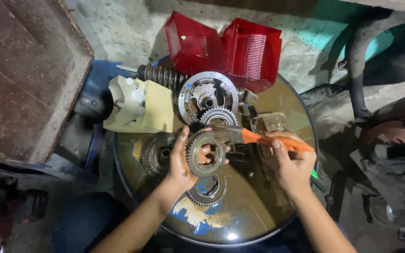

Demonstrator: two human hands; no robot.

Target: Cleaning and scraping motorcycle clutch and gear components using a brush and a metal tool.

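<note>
Closest to the viewer, near the drum top's [240, 229] front edge, a ring gear [207, 189] lies flat in oil. Just above it the left hand [180, 164] pinches a second toothed gear [206, 153] upright over the middle, while the right hand [289, 165] is closed round an orange-handled brush [258, 138] touching its rim. Two red lamp lenses [226, 49] sit at the far edge.

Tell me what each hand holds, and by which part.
Left hand grips a ring gear by its rim; right hand holds a brush by its orange handle.
</note>
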